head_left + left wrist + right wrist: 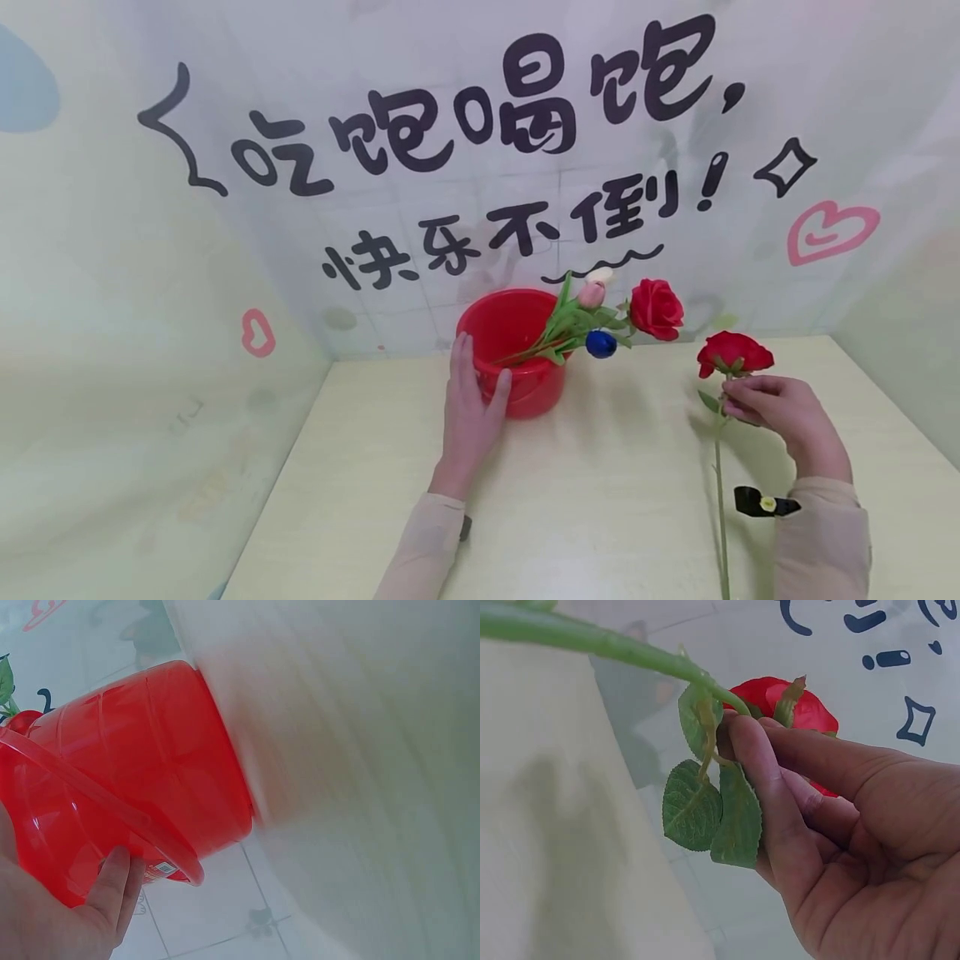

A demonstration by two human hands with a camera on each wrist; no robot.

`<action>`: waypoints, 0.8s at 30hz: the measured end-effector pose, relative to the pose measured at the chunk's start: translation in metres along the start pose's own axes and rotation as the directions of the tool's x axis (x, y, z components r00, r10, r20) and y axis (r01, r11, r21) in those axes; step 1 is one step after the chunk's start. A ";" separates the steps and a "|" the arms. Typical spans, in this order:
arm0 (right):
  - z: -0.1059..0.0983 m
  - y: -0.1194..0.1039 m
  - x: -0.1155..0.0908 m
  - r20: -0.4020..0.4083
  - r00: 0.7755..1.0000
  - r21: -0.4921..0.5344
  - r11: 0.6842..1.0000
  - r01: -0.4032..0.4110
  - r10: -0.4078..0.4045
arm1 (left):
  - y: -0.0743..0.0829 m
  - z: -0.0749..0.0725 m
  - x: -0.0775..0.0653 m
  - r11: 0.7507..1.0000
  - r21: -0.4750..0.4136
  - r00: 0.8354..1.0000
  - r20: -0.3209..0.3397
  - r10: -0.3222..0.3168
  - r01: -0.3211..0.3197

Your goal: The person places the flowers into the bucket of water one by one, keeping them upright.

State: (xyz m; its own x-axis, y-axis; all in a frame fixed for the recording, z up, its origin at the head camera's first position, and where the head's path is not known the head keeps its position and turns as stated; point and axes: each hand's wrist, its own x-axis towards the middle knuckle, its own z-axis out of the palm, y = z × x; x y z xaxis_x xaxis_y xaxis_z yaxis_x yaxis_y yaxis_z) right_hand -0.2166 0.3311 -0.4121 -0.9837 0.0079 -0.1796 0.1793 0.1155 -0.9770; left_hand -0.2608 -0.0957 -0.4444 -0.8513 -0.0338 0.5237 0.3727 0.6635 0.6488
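Observation:
A red plastic bucket (528,392) stands on the table near the back wall. My left hand (471,408) rests against its left side, fingers straight near the rim and thumb spread across the front. In the left wrist view, fingertips touch the bucket wall beside the bucket's handle (97,795). Several artificial flowers lean out to the right: a pink tulip (591,294), a white tulip (601,276), a blue tulip (601,344) and a red rose (657,309). My right hand (776,408) pinches a second red rose (735,352) by its stem, just below the bloom.
The pale table (600,517) runs up to a backdrop (390,200) with black lettering and pink hearts. Light fabric walls close in both sides. The held rose's long stem (720,500) hangs toward the table's front, beside a black strap (753,502) at the right wrist.

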 end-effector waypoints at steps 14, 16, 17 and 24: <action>0.003 -0.024 -0.020 -0.074 0.990 -0.056 0.992 0.114 -0.118 | 0.003 -0.001 -0.001 1.000 -0.015 1.000 -0.005 -0.011 0.011; 0.003 -0.026 -0.022 -0.082 0.988 -0.034 0.991 0.127 -0.130 | 0.003 -0.001 -0.002 1.000 -0.012 1.000 -0.003 -0.013 0.013; 0.003 -0.027 -0.023 -0.084 0.987 -0.015 0.991 0.133 -0.134 | 0.003 -0.001 -0.002 1.000 -0.012 1.000 -0.001 -0.014 0.014; 0.009 -0.038 -0.031 -0.185 0.967 0.110 0.974 0.199 -0.177 | 0.002 -0.002 -0.002 1.000 -0.005 1.000 -0.003 0.006 -0.006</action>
State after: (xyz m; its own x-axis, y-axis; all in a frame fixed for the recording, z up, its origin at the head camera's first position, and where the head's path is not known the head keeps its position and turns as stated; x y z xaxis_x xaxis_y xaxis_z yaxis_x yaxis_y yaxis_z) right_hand -0.1929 0.3176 -0.3705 -0.9851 0.1709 0.0204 -0.0197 0.0052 -0.9998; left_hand -0.2574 -0.0957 -0.4425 -0.8481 -0.0321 0.5289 0.3794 0.6601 0.6483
